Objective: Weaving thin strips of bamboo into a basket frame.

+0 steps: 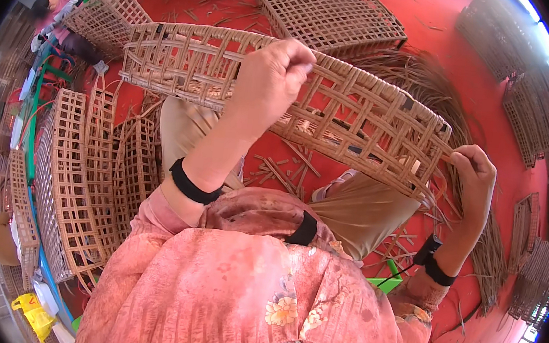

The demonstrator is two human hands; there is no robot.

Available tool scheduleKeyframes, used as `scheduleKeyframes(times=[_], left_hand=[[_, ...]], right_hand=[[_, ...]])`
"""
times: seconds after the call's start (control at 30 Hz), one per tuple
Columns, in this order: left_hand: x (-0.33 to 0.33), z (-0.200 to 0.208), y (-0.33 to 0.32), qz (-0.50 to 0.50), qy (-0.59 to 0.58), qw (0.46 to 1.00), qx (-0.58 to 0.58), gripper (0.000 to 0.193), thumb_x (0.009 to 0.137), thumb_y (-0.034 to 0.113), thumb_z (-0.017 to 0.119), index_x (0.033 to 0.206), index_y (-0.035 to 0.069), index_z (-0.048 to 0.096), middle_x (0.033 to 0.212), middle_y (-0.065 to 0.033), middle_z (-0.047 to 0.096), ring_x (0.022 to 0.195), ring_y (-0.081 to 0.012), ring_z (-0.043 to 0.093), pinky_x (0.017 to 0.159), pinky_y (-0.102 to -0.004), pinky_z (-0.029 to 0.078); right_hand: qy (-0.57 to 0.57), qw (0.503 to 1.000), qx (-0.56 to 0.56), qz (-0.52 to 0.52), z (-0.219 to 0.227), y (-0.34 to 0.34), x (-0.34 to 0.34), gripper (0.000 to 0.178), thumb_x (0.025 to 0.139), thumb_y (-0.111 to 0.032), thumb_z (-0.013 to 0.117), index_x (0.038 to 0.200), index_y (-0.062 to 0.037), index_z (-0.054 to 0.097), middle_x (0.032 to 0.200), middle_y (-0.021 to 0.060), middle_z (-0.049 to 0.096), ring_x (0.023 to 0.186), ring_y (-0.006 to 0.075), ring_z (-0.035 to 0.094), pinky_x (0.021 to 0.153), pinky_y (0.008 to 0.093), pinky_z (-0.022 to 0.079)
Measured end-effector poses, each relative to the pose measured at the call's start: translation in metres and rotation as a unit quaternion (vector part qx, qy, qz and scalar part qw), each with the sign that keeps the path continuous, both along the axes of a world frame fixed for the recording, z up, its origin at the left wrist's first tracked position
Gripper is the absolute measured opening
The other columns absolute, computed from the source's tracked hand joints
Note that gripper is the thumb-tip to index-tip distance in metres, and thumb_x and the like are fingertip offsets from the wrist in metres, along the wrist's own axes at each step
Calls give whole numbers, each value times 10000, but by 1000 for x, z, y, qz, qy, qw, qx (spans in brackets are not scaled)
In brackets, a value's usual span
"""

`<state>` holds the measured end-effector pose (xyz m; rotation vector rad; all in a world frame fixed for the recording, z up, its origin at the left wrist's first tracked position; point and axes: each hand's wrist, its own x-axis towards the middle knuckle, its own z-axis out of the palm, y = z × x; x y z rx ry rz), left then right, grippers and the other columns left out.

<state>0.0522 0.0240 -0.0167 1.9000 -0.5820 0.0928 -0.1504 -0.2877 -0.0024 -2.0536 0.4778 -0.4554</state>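
Observation:
A long, shallow basket [340,102] of brown open-lattice wickerwork lies tilted across my knees, its wrapped rim running along the far side. My left hand [270,82] is closed at that far rim, near the middle, with the fingertips partly hidden. At the basket's right end my right hand [475,177] pinches a thin cane strand [447,154] between thumb and fingers. Loose strand ends [440,201] hang below that corner. Dark bands mark the rim in a few spots.
Woven baskets [79,179] stand close on my left; another lattice piece [329,15] lies ahead. A long bundle of cane strands [488,251] curves along my right. Cut scraps [287,173] litter the red floor. A co-worker [61,19] sits at the far left.

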Motion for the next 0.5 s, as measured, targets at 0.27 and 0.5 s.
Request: scheduleKeyframes(times=[0.27,0.5], left_hand=[[-3,-7,5,48,-260,950,164,81,839,74,696,910,90,732,853,-42,630,720,-220,658,640,-335,528],[-3,-7,18,95,-249,949,171,100,893,86,632,992,88,649,909,-72,696,761,-245,692,615,-380,531]], right_hand=[[0,1000,-9,23,0,2,6,97,881,-90,690,860,-9,641,787,-29,552,747,55,473,673,211,398],[-41,998,-41,26,-6,12,14,123,861,-106,727,862,0,664,754,-28,575,697,54,486,641,220,409]])
